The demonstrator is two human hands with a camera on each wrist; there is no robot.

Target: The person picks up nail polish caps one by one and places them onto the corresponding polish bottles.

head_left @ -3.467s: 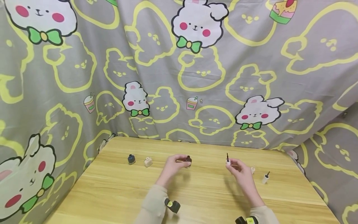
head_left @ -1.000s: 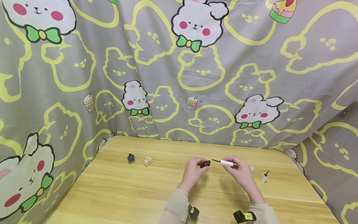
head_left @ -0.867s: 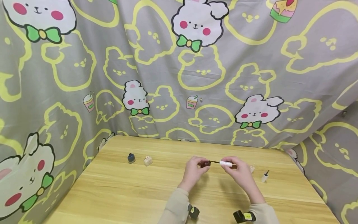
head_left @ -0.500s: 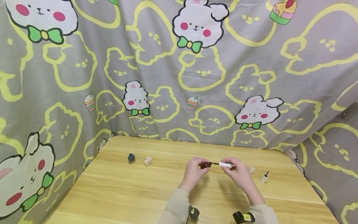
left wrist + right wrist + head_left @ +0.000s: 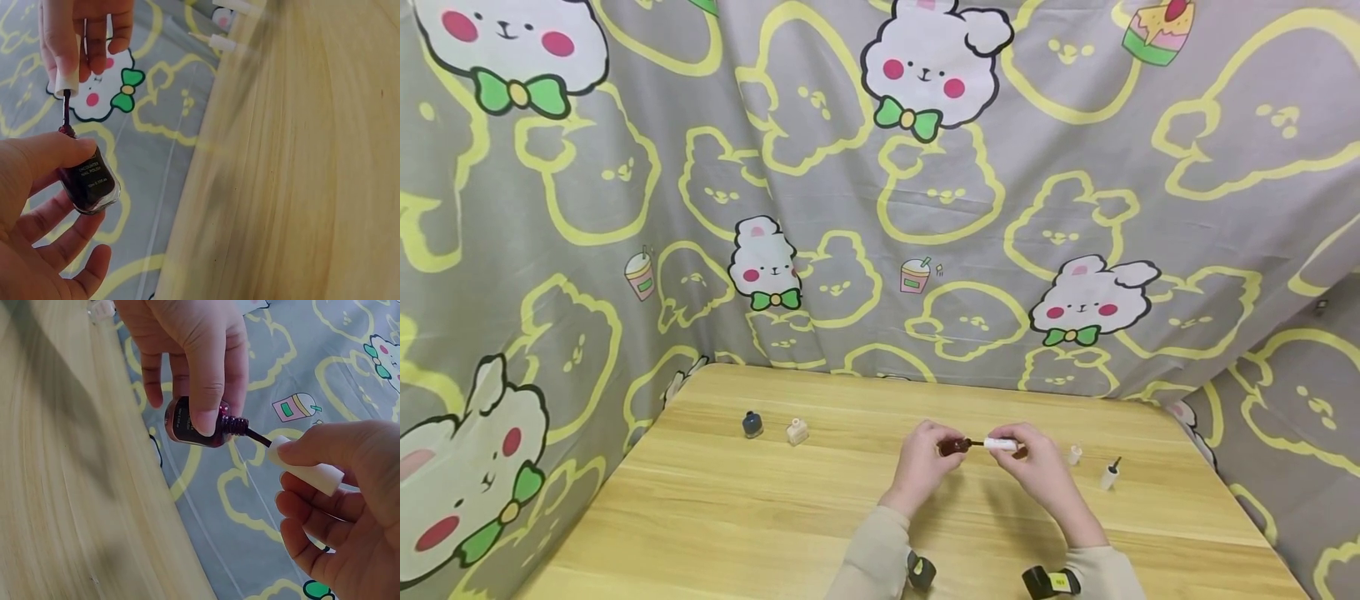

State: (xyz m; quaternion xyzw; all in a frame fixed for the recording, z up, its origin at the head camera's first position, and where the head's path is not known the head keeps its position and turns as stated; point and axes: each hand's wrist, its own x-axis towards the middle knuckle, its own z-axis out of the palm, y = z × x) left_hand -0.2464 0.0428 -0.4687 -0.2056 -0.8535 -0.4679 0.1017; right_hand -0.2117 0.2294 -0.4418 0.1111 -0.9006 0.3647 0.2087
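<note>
My left hand (image 5: 917, 467) pinches a dark red nail polish bottle (image 5: 94, 181) between thumb and fingers, tilted on its side above the table. In my right hand (image 5: 1037, 467) is a white brush cap (image 5: 306, 467), pinched by thumb and fingertips. The dark brush stem (image 5: 258, 437) reaches from the cap into the bottle's threaded neck (image 5: 235, 425), its tip hidden inside. A short length of stem shows between cap and neck. In the left wrist view the bottle's label (image 5: 92, 172) faces the camera.
On the wooden table (image 5: 760, 517), a dark blue bottle (image 5: 752, 425) and a cream bottle (image 5: 797, 432) stand uncapped at the left. To the right are a white brush cap with a dark brush (image 5: 1110, 475) and a smaller pale cap (image 5: 1076, 454). A patterned curtain (image 5: 850, 333) surrounds the table.
The left hand has moved right with the bottle and tipped it. The right hand has turned the cap from brush-up to sideways, and the brush has gone from outside the neck into it.
</note>
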